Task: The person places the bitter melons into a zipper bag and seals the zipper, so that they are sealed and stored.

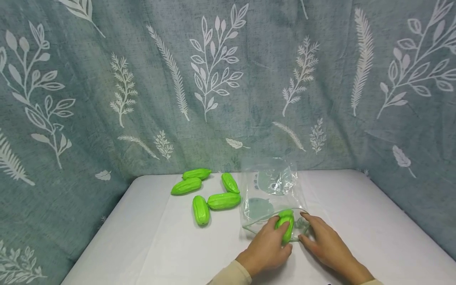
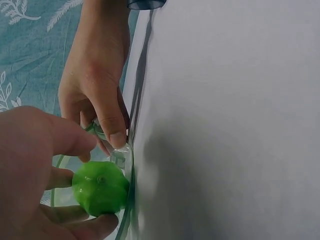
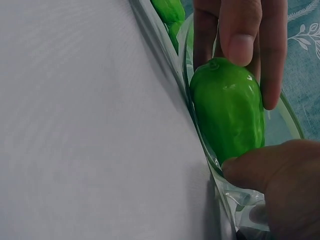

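My left hand (image 1: 266,247) grips a green ridged vegetable (image 1: 287,226), glossy like a model, in the mouth of a clear plastic bag (image 1: 249,194). In the left wrist view the rounded end of this vegetable (image 2: 100,189) shows between thumb and fingers. The bag has teal printed shapes and a green rim, and its mouth is spread apart. My right hand (image 1: 328,242) pinches the right side of that rim, with its thumb (image 3: 250,167) close to the vegetable in the right wrist view. Part of the vegetable is hidden by the left fingers.
Left of the bag, several similar green vegetables (image 1: 223,201) lie scattered on the white tabletop (image 1: 171,245). A teal curtain (image 1: 249,79) with white leaf prints hangs behind the table and along its sides. The bag's far end leans up against the curtain.
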